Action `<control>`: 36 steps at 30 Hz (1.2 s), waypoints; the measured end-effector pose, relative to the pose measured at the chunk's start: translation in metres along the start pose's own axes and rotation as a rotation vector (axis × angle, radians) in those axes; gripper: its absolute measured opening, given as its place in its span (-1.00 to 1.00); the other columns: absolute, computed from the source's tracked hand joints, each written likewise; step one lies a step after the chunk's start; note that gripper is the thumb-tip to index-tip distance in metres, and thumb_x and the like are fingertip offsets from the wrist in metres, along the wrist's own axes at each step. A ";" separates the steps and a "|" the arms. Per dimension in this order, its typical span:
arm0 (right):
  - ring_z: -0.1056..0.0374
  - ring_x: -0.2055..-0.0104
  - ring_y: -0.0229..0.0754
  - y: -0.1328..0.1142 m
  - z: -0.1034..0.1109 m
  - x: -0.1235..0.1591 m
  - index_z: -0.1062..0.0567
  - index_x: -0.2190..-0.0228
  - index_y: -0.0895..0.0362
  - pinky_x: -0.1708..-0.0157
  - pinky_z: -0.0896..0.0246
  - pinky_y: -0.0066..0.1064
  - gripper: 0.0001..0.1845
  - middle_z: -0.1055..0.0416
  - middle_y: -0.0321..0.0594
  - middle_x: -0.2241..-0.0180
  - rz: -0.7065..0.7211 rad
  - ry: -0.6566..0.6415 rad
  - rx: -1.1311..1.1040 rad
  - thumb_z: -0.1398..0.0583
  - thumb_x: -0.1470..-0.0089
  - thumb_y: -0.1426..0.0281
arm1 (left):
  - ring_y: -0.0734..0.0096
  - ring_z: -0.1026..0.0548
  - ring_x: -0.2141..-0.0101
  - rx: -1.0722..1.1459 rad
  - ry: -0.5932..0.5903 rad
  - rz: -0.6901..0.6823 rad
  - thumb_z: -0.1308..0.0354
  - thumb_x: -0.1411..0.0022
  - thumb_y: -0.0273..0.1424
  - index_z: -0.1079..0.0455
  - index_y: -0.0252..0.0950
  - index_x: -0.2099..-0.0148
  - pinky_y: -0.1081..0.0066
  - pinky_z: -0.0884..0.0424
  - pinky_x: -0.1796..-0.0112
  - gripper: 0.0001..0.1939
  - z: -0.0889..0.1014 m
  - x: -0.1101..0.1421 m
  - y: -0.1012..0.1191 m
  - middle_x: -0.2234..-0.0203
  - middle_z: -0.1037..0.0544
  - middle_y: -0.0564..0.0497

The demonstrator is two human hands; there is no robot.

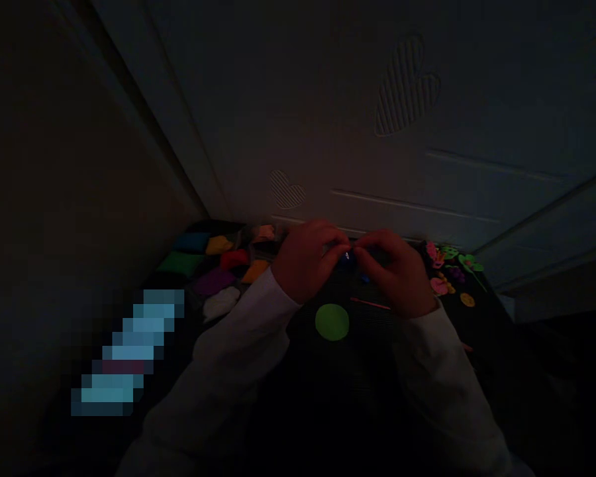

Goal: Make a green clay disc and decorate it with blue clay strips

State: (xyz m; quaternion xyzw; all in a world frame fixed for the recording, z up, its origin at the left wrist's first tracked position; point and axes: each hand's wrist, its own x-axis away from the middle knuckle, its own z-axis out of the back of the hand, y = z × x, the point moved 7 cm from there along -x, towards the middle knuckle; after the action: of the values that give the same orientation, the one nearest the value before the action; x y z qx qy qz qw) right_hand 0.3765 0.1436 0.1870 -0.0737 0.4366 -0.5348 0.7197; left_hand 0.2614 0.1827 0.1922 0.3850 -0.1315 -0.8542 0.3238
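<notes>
In dim light, my left hand (314,262) and my right hand (396,270) meet over the dark table, fingertips pinched close together. What sits between the fingertips is too dark and small to make out. Just under them is a dark blue shiny thing (346,258); whether it is held or lies on the table cannot be told. A small blue bit (365,279) lies near my right fingers. Nearer to me are a flat green disc (332,322) and a thin reddish stick (370,303).
Several coloured packets lie on the left, among them a green packet (179,264), a purple packet (213,281) and a white lump (221,303). At the right are flower-like shapes (441,283) and a yellow disc (467,300). A pale panel (328,119) with heart reliefs rises behind. A blurred bright screen (129,351) is at left.
</notes>
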 end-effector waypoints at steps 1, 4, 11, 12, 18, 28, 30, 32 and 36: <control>-0.29 0.31 -0.24 0.002 0.000 0.000 -0.43 0.41 0.10 0.28 -0.17 -0.35 -0.91 -0.37 -0.26 0.41 -0.009 0.009 -0.005 -0.13 0.03 0.42 | 0.45 -0.43 0.37 -0.020 0.011 0.002 -0.11 -0.08 -0.42 -0.42 -0.33 0.39 0.44 -0.29 0.31 -0.90 0.000 0.000 0.000 0.46 -0.49 0.02; -0.28 0.34 -0.25 0.007 0.004 0.000 -0.46 0.45 0.10 0.30 -0.17 -0.36 -0.92 -0.37 -0.28 0.44 -0.043 0.049 -0.033 -0.15 0.03 0.40 | 0.46 -0.43 0.41 0.012 0.041 0.026 -0.13 -0.05 -0.39 -0.44 -0.28 0.40 0.45 -0.30 0.35 -0.91 0.001 0.001 -0.004 0.50 -0.49 0.05; -0.31 0.37 -0.30 0.016 0.010 0.002 -0.49 0.45 0.08 0.35 -0.21 -0.40 -0.92 -0.39 -0.31 0.44 -0.158 0.013 -0.328 -0.20 0.09 0.37 | 0.49 -0.45 0.40 0.289 0.027 0.107 -0.20 0.03 -0.33 -0.45 -0.26 0.39 0.49 -0.36 0.36 -0.87 0.013 0.000 -0.014 0.45 -0.52 0.05; -0.31 0.36 -0.30 0.016 0.012 0.002 -0.49 0.45 0.08 0.36 -0.22 -0.41 -0.91 -0.39 -0.31 0.43 -0.164 0.010 -0.356 -0.20 0.09 0.37 | 0.49 -0.45 0.40 0.307 0.008 0.108 -0.20 0.02 -0.34 -0.45 -0.28 0.40 0.49 -0.36 0.36 -0.88 0.014 -0.001 -0.013 0.44 -0.51 0.04; -0.34 0.30 -0.29 0.027 0.016 0.004 -0.41 0.18 0.05 0.31 -0.25 -0.38 -0.67 -0.43 -0.25 0.32 -0.242 -0.021 -0.387 -0.13 0.03 0.25 | 0.50 -0.43 0.41 0.185 0.164 0.172 -0.15 -0.02 -0.38 -0.41 -0.28 0.43 0.50 -0.35 0.38 -0.93 0.051 0.005 -0.009 0.46 -0.49 0.06; -0.34 0.28 -0.17 0.150 -0.048 0.036 -0.42 0.28 0.19 0.25 -0.25 -0.23 -0.68 -0.41 -0.15 0.30 -0.464 -0.519 0.167 -0.23 0.12 0.30 | 0.45 -0.41 0.52 0.320 0.224 0.850 -0.20 0.06 -0.35 -0.38 -0.35 0.42 0.48 -0.35 0.50 -0.84 0.074 0.061 -0.119 0.60 -0.44 0.06; -0.32 0.23 -0.21 0.165 -0.064 0.043 -0.37 0.23 0.20 0.24 -0.25 -0.24 -0.71 -0.36 -0.17 0.22 -0.500 -0.590 0.220 -0.12 -0.01 0.30 | 0.43 -0.41 0.51 0.339 0.198 0.955 -0.15 -0.03 -0.37 -0.36 -0.39 0.36 0.43 -0.37 0.48 -0.83 0.056 0.075 -0.148 0.57 -0.43 0.02; -0.29 0.19 -0.22 0.171 -0.073 0.045 -0.34 0.17 0.18 0.21 -0.25 -0.24 -0.71 -0.31 -0.17 0.16 -0.512 -0.626 0.250 -0.06 -0.07 0.31 | 0.40 -0.43 0.39 0.379 0.159 1.048 -0.05 -0.14 -0.36 -0.31 -0.42 0.18 0.34 -0.40 0.38 -0.76 0.035 0.085 -0.170 0.37 -0.44 -0.05; -0.29 0.18 -0.21 0.169 -0.070 0.042 -0.33 0.16 0.17 0.21 -0.24 -0.24 -0.71 -0.31 -0.16 0.14 -0.478 -0.618 0.236 -0.06 -0.07 0.31 | 0.33 -0.37 0.18 0.394 0.159 1.126 0.01 -0.19 -0.32 -0.21 -0.35 0.02 0.21 -0.36 0.21 -0.67 0.010 0.090 -0.193 0.12 -0.34 -0.10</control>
State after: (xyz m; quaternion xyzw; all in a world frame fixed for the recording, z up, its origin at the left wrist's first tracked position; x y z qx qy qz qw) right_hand 0.4480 0.2046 0.0247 -0.2470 0.1058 -0.6860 0.6761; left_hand 0.1219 0.2690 0.0559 0.3718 -0.4462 -0.4794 0.6579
